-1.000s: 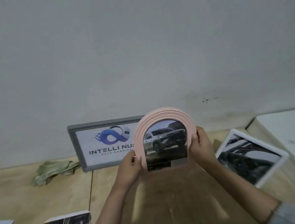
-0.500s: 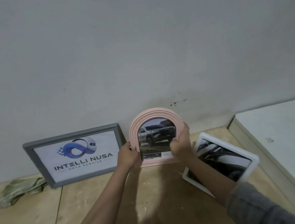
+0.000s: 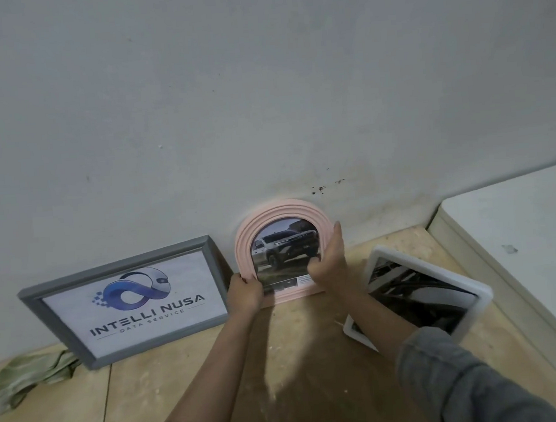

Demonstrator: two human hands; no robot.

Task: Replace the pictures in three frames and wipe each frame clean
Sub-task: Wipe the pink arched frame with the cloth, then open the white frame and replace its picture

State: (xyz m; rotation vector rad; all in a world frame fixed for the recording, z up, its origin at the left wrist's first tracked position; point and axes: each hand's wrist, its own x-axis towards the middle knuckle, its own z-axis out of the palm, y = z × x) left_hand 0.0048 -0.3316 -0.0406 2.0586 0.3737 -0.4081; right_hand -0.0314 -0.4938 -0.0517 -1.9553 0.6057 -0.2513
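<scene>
A pink arched frame (image 3: 272, 216) with a picture of a grey truck stands on the wooden floor against the white wall. My left hand (image 3: 246, 293) grips its lower left corner. My right hand (image 3: 330, 262) lies against its right side with fingers pointing up and the thumb over the glass. Left of it, a grey rectangular frame (image 3: 121, 263) with a blue logo picture leans on the wall. To the right, a white frame (image 3: 476, 290) with a dark picture lies tilted on the floor. A crumpled green cloth (image 3: 27, 377) lies at far left.
A white low cabinet or mattress edge (image 3: 519, 251) fills the right side. The white wall (image 3: 261, 95) rises straight behind the frames. Bare wooden floor (image 3: 184, 384) lies in front, partly covered by my grey sleeves.
The pink frame went from being held up in both hands to standing on the floor against the wall, right of the grey frame. My right hand's fingers have straightened along its side.
</scene>
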